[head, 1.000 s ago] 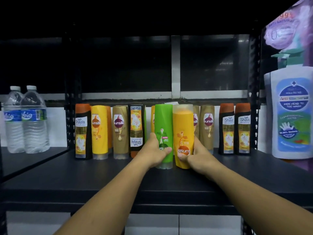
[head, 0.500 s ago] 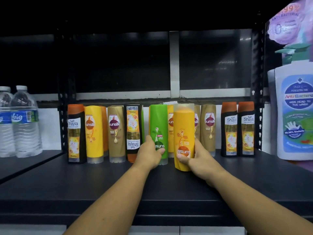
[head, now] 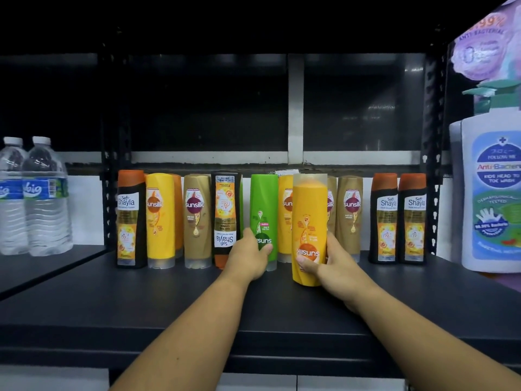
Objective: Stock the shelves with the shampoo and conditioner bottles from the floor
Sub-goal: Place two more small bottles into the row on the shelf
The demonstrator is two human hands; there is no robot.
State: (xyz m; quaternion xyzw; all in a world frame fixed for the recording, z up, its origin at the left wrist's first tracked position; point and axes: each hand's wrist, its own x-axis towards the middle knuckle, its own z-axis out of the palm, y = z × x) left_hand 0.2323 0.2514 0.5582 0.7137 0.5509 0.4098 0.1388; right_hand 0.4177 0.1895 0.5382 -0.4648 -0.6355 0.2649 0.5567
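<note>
starting at the far left, two clear water bottles (head: 46, 196) stood side by side on the neighbouring section, well apart from the action. then came the row along the far edge of the dark shelf (head: 169, 300): a black shayla bottle (head: 130, 221) with an orange cap, a yellow sunsilk bottle (head: 160, 218) just beside it, a gold sunsilk bottle (head: 197, 221) next, and an inverted shayla bottle (head: 225, 213) with its label upside down and its orange end on the shelf.

and there was the left hand (head: 248, 258), fingers curled round the lower part of the green bottle (head: 263, 204), thumb across its front. the bottle stood upright in the row, just right of the inverted one. a second yellow bottle (head: 285, 213) peeked out behind, between green and orange.

over to the right hand (head: 335, 266), which was wrapped round the lower end of the orange bottle (head: 309, 215), thumb across the label. that bottle was upside down, clear cap on top, logo reading inverted, and it sat nearer than the row. whether its lower end touched the shelf, i could not tell.

right of it one more gold bottle (head: 351, 215) stood in plain sight. then a gap, then a pair of black bottles (head: 384, 218) side by side close to the right upright. far right and near stood a big white pump bottle (head: 493, 193) with a blue label and a green pump.
</note>
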